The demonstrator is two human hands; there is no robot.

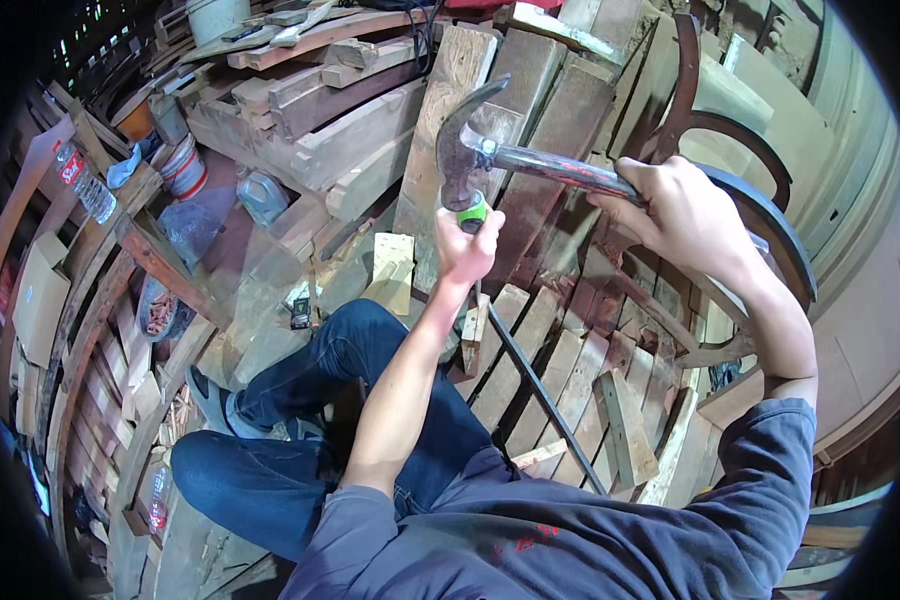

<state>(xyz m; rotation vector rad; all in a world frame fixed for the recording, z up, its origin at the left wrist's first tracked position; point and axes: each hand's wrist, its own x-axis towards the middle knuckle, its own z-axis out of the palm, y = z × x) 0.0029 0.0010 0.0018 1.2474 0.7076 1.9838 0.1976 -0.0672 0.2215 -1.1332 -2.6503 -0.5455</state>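
Observation:
My right hand (685, 205) is wrapped round the handle of a claw hammer (560, 168), its worn shaft pointing left. The hammer's head is right at the top of a chisel (472, 212) with a green and black handle; I cannot tell whether they touch. Closed round that handle is my left hand (468, 245), which hides most of it. A thin blade runs down below the fist toward a small upright wood block (475, 335); its tip is not clear. A pale notched wood piece (393, 272) lies left of my left forearm.
Stacked timber beams (350, 140) fill the far side. Wooden slats (530, 370) and a long dark metal bar (545, 400) lie by my legs. At left are a plastic bottle (85, 183), a clear jug (261, 197) and a white bucket (182, 167). Curved dark wood (760, 215) stands behind my right arm.

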